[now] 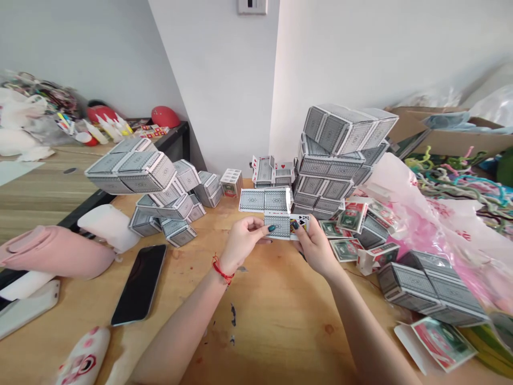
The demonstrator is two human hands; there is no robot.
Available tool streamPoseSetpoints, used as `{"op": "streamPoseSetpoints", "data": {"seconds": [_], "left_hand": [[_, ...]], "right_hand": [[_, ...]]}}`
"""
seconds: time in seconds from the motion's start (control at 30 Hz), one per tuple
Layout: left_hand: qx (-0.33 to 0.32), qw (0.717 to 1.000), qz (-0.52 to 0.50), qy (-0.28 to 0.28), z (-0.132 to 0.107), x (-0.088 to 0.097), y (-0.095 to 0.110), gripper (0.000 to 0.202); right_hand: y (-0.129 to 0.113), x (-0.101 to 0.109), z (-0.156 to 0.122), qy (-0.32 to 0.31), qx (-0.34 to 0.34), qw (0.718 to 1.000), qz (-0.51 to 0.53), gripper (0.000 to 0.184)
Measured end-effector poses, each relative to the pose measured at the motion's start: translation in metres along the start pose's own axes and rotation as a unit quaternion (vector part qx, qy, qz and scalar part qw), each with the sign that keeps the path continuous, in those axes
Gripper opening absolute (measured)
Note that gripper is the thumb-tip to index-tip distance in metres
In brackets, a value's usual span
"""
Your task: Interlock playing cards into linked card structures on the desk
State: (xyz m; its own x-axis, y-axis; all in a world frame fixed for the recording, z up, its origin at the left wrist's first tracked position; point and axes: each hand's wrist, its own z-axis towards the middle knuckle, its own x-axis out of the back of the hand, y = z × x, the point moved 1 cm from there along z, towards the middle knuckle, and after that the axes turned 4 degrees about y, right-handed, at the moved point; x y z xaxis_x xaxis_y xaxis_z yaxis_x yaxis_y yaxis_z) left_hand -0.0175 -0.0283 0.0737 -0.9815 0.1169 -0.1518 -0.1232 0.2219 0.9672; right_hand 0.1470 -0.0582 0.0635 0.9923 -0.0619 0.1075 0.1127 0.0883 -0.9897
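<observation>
In the middle of the head view, my left hand [247, 239] pinches a grey-backed playing card [276, 220], thumb on top. My right hand [315, 246] grips a face-up king card [305, 220] at the right of the same piece, its thumb on the card. Just beyond, touching or overlapping in view, lies a joined card panel [264, 200]; whether it is fastened to the held cards I cannot tell. Folded-card blocks are stacked in a tall pile [328, 166] at the right and a leaning pile [148, 176] at the left.
A black phone [139, 284] and a pink roll-shaped item [60, 251] lie at the left. Green-red card boxes [352, 216] and a card block [428, 294] are at the right. Behind them are pink plastic bags [436, 224], colourful fuzzy strands [465, 182] and a cardboard box [417, 120].
</observation>
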Motion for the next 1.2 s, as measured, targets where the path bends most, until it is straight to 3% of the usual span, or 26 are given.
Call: {"op": "streamPoseSetpoints", "data": {"seconds": [0.1,0.27,0.33,0.5,0.6,0.83,1.03,1.2], "left_hand": [[-0.007,1.0,-0.01,-0.017,-0.002,-0.003,0.002,0.041],[0.015,0.992,0.008,-0.123,-0.006,-0.01,-0.003,0.035],[-0.012,0.993,0.025,-0.113,-0.007,-0.012,-0.007,0.034],[-0.149,0.981,0.124,0.012,-0.01,-0.015,-0.014,0.025],[-0.164,0.976,0.136,0.047,-0.011,-0.015,-0.017,0.023],[-0.162,0.983,0.087,-0.024,-0.012,-0.014,-0.008,0.037],[-0.162,0.985,0.058,-0.016,-0.014,-0.013,0.0,0.037],[-0.107,0.992,0.002,-0.065,-0.022,-0.015,0.005,0.033]], "right_hand": [[-0.007,0.0,0.001,-0.028,0.012,0.999,0.021,0.024],[-0.007,-0.006,-0.002,-0.032,0.004,0.999,0.011,0.023],[-0.004,-0.01,-0.004,-0.001,0.007,0.999,-0.049,0.02],[-0.006,-0.021,-0.011,0.047,0.028,0.965,-0.255,0.011],[-0.009,-0.025,-0.014,0.035,0.022,0.958,-0.284,0.016],[-0.013,-0.021,-0.016,0.039,0.037,0.973,-0.226,0.014],[-0.017,-0.035,-0.023,0.061,0.127,0.944,-0.299,0.031],[-0.02,-0.041,-0.029,0.041,0.115,0.908,-0.4,0.049]]}}
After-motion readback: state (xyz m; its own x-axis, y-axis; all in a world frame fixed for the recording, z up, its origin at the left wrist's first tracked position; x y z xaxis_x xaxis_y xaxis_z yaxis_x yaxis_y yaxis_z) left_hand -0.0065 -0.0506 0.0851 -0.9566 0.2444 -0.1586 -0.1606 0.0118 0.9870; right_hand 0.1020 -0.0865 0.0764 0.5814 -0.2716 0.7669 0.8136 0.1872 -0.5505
